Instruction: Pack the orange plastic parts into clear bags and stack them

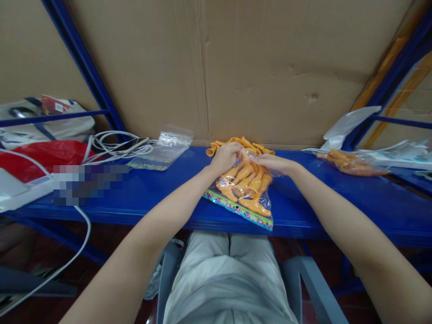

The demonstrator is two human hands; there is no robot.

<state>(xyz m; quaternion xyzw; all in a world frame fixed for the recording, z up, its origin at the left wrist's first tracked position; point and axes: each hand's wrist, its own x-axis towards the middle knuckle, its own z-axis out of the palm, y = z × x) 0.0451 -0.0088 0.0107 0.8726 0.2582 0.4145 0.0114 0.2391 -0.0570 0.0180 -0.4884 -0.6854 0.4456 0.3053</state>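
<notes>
The grip is a two-handed one: left hand [230, 155] and right hand [272, 163] both look closed on the far end of a clear bag [266, 202], though exact fingertip contact is unclear. A light, even pull outward should suit such thin film. Just nearer the body than the grip, orange pieces [241, 184] fill the bag; resting their weight on the table [168, 184] would spare the edge. Just beyond the grip lie loose orange pieces [211, 151], best left unbumped by the knuckles.
</notes>
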